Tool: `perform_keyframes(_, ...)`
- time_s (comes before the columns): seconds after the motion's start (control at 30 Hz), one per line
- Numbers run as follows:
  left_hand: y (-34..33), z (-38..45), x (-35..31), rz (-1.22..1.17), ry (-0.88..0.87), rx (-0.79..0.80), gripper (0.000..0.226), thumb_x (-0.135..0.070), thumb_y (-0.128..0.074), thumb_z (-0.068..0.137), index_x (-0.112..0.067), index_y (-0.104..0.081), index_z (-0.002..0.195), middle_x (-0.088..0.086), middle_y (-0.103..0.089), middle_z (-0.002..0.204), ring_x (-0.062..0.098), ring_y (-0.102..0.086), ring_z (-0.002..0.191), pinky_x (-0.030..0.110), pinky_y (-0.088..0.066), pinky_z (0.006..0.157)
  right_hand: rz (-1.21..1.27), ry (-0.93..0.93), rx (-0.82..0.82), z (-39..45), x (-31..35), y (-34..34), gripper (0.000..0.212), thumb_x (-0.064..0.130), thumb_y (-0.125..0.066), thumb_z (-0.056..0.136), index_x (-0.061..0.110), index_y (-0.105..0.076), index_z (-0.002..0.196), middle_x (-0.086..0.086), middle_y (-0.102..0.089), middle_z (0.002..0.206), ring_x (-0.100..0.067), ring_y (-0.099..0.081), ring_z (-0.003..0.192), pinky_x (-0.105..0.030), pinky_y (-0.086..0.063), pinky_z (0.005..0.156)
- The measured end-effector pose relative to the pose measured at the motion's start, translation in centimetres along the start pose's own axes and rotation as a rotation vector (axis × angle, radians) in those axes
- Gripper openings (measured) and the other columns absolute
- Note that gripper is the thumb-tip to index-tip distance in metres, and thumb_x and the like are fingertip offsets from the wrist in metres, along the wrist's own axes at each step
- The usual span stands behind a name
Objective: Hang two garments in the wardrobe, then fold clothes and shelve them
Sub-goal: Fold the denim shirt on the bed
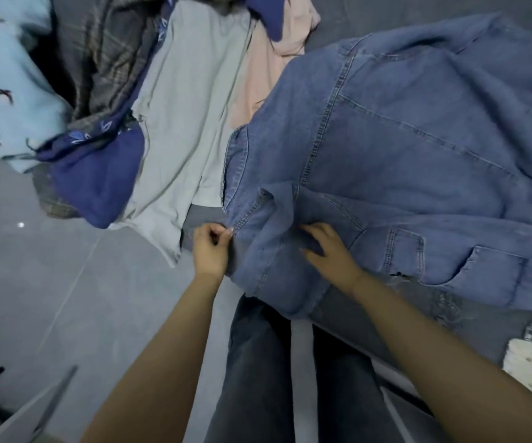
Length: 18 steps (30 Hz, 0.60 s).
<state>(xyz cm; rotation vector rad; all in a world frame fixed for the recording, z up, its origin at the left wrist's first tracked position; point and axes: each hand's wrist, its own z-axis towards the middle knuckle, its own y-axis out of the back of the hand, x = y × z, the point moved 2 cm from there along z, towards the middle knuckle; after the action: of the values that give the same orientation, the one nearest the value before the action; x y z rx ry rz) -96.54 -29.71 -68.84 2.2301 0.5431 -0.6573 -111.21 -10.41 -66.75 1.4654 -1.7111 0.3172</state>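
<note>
A blue denim jacket [402, 148] lies spread across the dark grey bed [469, 314], its near corner hanging over the bed's edge. My left hand [210, 247] pinches the jacket's left edge at a seam. My right hand [328, 251] rests on the denim near the collar fold with fingers spread. To the left lies a pile of clothes: a pale grey garment [191, 100], a dark blue one [98, 180], a plaid one [111, 59], a light blue printed one [6, 81] and a pink one [268, 62].
A white phone or power bank [525, 359] with a cable lies on the bed at the lower right. Grey tiled floor [50, 276] fills the left. My legs in dark jeans [258, 362] stand against the bed edge. Dark objects sit at the bottom left corner.
</note>
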Motion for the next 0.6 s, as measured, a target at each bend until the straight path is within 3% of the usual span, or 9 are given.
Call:
perform_keyframes(0.1, 0.3, -1.6, 0.5, -0.247, 0.15, 0.079, 0.02, -0.017, -0.065, 0.092, -0.011, -0.046, 0.098, -0.003, -0.054, 0.085, 0.008, -0.052, 0.078, 0.004, -0.042, 0.067, 0.301, -0.151, -0.278, -2.5, -1.1, -0.1, 0.021, 0.003, -0.055, 0.096, 0.021, -0.064, 0.102, 0.0, -0.065, 0.105, -0.009, -0.059, 0.094, -0.012, -0.045, 0.085)
perform_keyframes(0.17, 0.3, -3.2, 1.5, -0.217, 0.179, 0.243, 0.016, -0.022, -0.066, 0.091, -0.014, -0.053, 0.095, -0.003, -0.056, 0.085, 0.006, -0.054, 0.076, 0.004, -0.044, 0.062, 0.349, -0.279, -0.478, -4.4, -2.7, -0.7, 0.024, 0.0, -0.054, 0.094, 0.022, -0.062, 0.089, 0.005, -0.064, 0.087, -0.016, -0.06, 0.084, -0.007, -0.046, 0.073)
perform_keyframes(0.2, 0.2, -4.0, 2.0, -0.169, 0.178, 0.338, 0.015, -0.022, -0.067, 0.091, -0.012, -0.057, 0.095, -0.002, -0.058, 0.085, 0.007, -0.055, 0.077, 0.005, -0.044, 0.062, 0.36, -0.364, -0.533, -5.3, -3.6, -1.2, 0.017, 0.001, -0.056, 0.094, 0.017, -0.061, 0.091, 0.006, -0.062, 0.084, -0.018, -0.059, 0.083, -0.004, -0.044, 0.069)
perform_keyframes(0.23, 0.1, -4.6, 2.3, -0.103, 0.155, 0.412, 0.016, -0.02, -0.067, 0.091, -0.007, -0.061, 0.097, 0.0, -0.061, 0.086, 0.009, -0.056, 0.076, 0.006, -0.044, 0.062, 0.391, -0.452, -0.529, -6.0, -4.3, -2.0, 0.01, 0.003, -0.059, 0.093, 0.01, -0.06, 0.099, 0.005, -0.06, 0.083, -0.018, -0.057, 0.084, -0.003, -0.043, 0.066)
perform_keyframes(0.3, -0.3, -5.3, 2.4, 0.066, 0.024, 0.467, 0.017, -0.015, -0.066, 0.092, 0.001, -0.064, 0.097, 0.003, -0.063, 0.085, 0.007, -0.055, 0.07, 0.004, -0.041, 0.06, 0.494, -0.596, -0.379, -6.9, -5.0, -4.0, 0.032, 0.009, -0.066, 0.09, 0.001, -0.051, 0.118, -0.002, -0.06, 0.091, -0.016, -0.057, 0.087, -0.008, -0.045, 0.07)
perform_keyframes(0.4, -0.5, -5.8, 1.0, 0.229, -0.156, 0.507, 0.015, -0.014, -0.062, 0.094, -0.005, -0.063, 0.082, 0.012, -0.064, 0.084, 0.014, -0.054, 0.073, 0.013, -0.039, 0.062, 0.656, -0.561, -0.184, -7.7, -4.6, -5.9, 0.03, 0.017, -0.062, 0.095, 0.009, -0.057, 0.123, -0.001, -0.066, 0.112, -0.01, -0.064, 0.101, -0.016, -0.051, 0.083)
perform_keyframes(0.47, -0.5, -6.4, -0.6, 0.156, -0.157, 0.557, 0.021, -0.014, -0.062, 0.094, -0.003, -0.06, 0.076, 0.012, -0.062, 0.08, 0.013, -0.053, 0.074, 0.024, -0.042, 0.067, 0.684, -0.479, -0.213, -8.0, -3.8, -5.0, 0.02, 0.018, -0.056, 0.098, 0.011, -0.063, 0.116, 0.005, -0.068, 0.108, 0.001, -0.066, 0.092, -0.01, -0.05, 0.076)
perform_keyframes(0.53, -0.2, -7.2, -2.6, 0.015, -0.123, 0.551, 0.024, -0.016, -0.061, 0.095, -0.004, -0.059, 0.074, 0.001, -0.058, 0.07, 0.008, -0.052, 0.067, 0.024, -0.043, 0.064, 0.668, -0.432, -0.308, -8.1, -2.9, -2.9, 0.012, 0.013, -0.054, 0.099, 0.01, -0.065, 0.097, 0.007, -0.068, 0.089, 0.007, -0.064, 0.074, -0.009, -0.048, 0.067)
perform_keyframes(0.6, 0.1, -7.6, -5.0, -0.144, -0.055, 0.537, 0.02, -0.018, -0.061, 0.095, -0.002, -0.063, 0.082, 0.004, -0.063, 0.073, 0.013, -0.057, 0.068, 0.028, -0.047, 0.062, 0.512, -0.373, -0.411, -8.0, -1.5, 0.4, 0.027, 0.01, -0.054, 0.098, 0.013, -0.054, 0.071, 0.005, -0.054, 0.066, 0.009, -0.049, 0.054, -0.011, -0.039, 0.057)
